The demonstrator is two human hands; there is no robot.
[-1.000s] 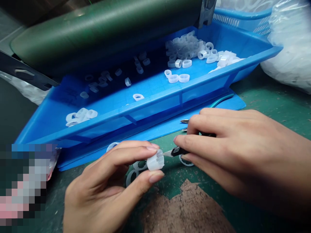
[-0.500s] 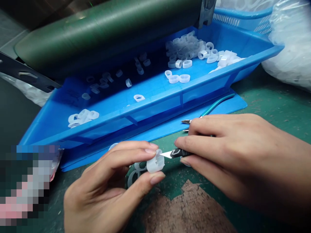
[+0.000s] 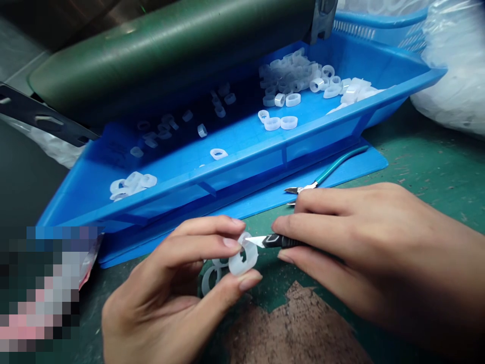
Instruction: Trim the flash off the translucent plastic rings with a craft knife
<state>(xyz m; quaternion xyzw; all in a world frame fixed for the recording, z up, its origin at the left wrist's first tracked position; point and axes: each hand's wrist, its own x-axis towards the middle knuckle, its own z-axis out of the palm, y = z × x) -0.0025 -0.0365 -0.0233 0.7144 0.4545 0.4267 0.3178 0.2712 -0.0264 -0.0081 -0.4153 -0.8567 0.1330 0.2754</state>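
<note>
Between the thumb and fingers of my left hand (image 3: pixel 178 283) is a translucent white plastic ring (image 3: pixel 238 263), its opening turned partly toward me. My right hand (image 3: pixel 352 237) grips a craft knife (image 3: pixel 278 241) with a black handle. The knife's pointed blade meets the upper edge of the ring; how far it goes in I cannot tell. More loose rings (image 3: pixel 210 279) lie on the green table behind my left fingers, partly hidden. Just beyond my right knuckles rests a pair of cutting pliers (image 3: pixel 326 172) with teal handles, partly covered by the hand.
A blue tray (image 3: pixel 250 164) with many similar rings (image 3: pixel 291 76) stands behind my hands, on a blue sheet (image 3: pixel 373 159). A green roller (image 3: pixel 170 55) overhangs it. At the right are a blue basket (image 3: pixel 382 23) and a plastic bag (image 3: pixel 450 86). A worn brown patch (image 3: pixel 299 328) marks the green table (image 3: pixel 424 162).
My left hand has turned the ring so its opening faces me more. The knife has shifted slightly left, its tip still at the ring's upper edge.
</note>
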